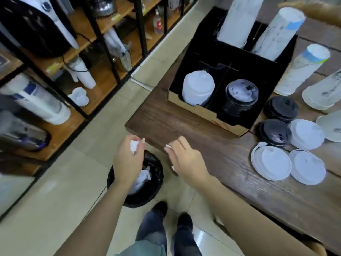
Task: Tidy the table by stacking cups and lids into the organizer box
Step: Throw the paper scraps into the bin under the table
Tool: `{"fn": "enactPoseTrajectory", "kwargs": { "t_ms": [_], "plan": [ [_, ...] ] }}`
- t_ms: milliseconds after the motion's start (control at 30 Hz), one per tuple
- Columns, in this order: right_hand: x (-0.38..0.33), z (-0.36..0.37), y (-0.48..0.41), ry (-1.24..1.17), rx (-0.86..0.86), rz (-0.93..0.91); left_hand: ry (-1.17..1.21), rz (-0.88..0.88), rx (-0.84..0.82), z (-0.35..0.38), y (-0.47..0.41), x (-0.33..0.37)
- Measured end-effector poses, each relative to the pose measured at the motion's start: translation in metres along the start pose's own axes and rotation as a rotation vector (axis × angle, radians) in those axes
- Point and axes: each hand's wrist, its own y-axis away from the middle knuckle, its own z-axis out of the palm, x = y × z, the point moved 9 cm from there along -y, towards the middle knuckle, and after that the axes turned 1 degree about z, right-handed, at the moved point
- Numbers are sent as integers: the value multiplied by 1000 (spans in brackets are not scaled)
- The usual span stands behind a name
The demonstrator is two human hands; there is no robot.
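The cardboard organizer box (pixel 204 112) stands on the wooden table (pixel 221 154). Its front compartments hold a stack of white lids (pixel 198 87) and a stack of black lids (pixel 239 97); two tall sleeves of white cups (pixel 238 21) lean in the back compartments. To the right of the box lie loose black lids (pixel 281 108) and white lids (pixel 271 163). My left hand (pixel 127 161) holds a crumpled white scrap (pixel 134 145) above a black bin. My right hand (pixel 184 159) pinches a small white scrap (pixel 168 146) at the table's front-left corner.
A black-lined waste bin (pixel 149 182) with white paper inside sits on the tiled floor under my left hand. More cup stacks (pixel 302 71) lie on the table at the right. Wooden shelves (pixel 88 74) with cups and appliances line the left. A cardboard box (pixel 276 237) sits low at the right.
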Motion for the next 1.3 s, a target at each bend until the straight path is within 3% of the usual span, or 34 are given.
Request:
{"fn": "enactPoseTrajectory", "kwargs": {
  "t_ms": [200,333,467,500,600,733,900,1033,1300],
  "plan": [
    [-69,58,3,-96,2,-265,-8,-141,138,-45,15,-83],
    [-57,136,19,-30,-175,-187,-4,-229,120,-38,8,-150],
    [-22,233,36,-31,-461,30,-92,-289,101,-10,-6,-222],
    [-11,262,44,-32,-564,99,-108,-304,82,1,-8,-241],
    [8,329,71,1,-616,153,-188,-319,-1,40,-15,-300],
    [32,408,110,64,-590,69,-233,-372,-137,99,-16,-376],
    [63,473,155,99,-898,132,-573,-356,-387,162,-5,-442],
    [62,473,161,144,-1021,104,-617,-351,-468,164,7,-446],
    [-34,345,71,-21,-754,-46,-602,-228,-200,34,-6,-319]
  ]
}}
